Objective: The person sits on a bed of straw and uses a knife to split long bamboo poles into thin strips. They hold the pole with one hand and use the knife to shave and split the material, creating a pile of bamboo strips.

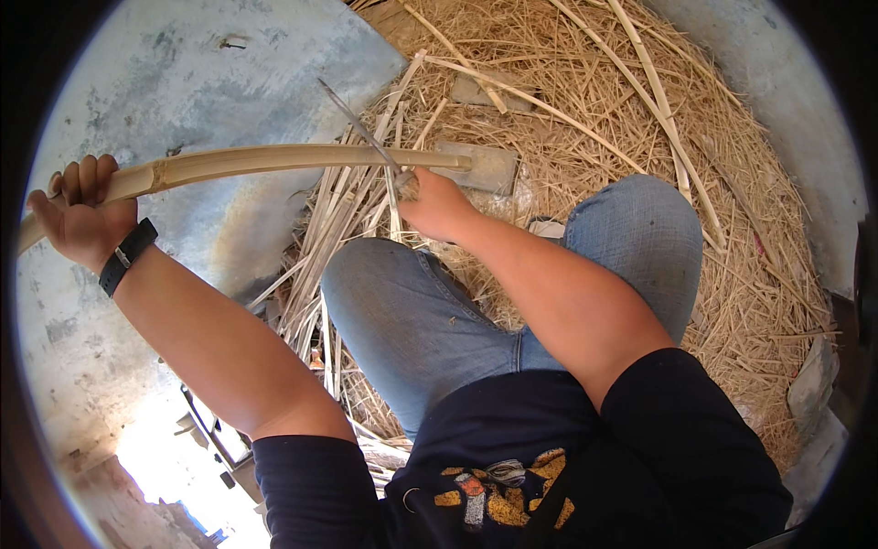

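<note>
A long split bamboo strip runs from the left edge to in front of my knees, bowed by the lens, with a node near its left part. My left hand, a black watch on its wrist, is closed around the strip's left part. In my right hand is a knife, its narrow dark blade pointing up and to the left. The blade crosses the strip near its right end; whether it cuts into the bamboo I cannot tell. My fingers mostly hide the handle.
Shavings cover the floor, with several long bamboo slats at the far right. A bundle of thin strips lies beside my left knee. A flat block sits beneath the strip's end. A worn pale blue wall stands left.
</note>
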`<state>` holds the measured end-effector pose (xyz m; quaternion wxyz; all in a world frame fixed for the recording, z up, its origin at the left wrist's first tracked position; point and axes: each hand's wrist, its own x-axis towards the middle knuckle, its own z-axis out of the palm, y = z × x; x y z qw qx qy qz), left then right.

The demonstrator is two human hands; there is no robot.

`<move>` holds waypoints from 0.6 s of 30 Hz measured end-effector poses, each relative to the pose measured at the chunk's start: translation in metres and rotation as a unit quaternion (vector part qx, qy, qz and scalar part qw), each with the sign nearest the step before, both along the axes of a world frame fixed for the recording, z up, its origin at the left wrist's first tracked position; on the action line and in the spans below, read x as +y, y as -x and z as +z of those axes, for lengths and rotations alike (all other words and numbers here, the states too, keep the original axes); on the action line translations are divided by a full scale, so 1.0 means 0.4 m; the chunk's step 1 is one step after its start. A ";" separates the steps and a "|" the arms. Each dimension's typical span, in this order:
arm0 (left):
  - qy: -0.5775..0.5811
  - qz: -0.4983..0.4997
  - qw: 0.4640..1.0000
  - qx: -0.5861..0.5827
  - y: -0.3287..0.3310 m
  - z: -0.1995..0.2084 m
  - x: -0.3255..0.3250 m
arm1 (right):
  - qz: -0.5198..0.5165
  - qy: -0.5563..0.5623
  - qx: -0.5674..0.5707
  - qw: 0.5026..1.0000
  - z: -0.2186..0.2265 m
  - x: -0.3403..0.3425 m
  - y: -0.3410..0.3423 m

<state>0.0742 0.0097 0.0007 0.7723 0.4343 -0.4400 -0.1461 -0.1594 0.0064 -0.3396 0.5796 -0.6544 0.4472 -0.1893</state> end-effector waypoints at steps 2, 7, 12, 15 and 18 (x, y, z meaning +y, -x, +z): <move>0.002 0.001 1.000 0.006 0.010 0.006 0.001 | 0.003 -0.030 0.022 0.999 -0.025 -0.011 0.013; 0.005 0.018 1.000 0.005 -0.011 -0.006 0.017 | -0.013 -0.102 0.057 0.993 -0.019 -0.015 0.015; 0.007 0.005 1.000 0.006 -0.021 -0.004 0.015 | 0.023 0.002 -0.001 1.000 0.009 0.001 -0.001; 0.006 0.033 0.999 0.015 -0.001 0.001 0.007 | 0.019 -0.008 0.003 1.000 -0.012 0.000 0.009; 0.011 0.080 0.997 0.020 0.044 -0.008 -0.003 | -0.011 -0.035 0.043 0.998 -0.066 -0.012 0.021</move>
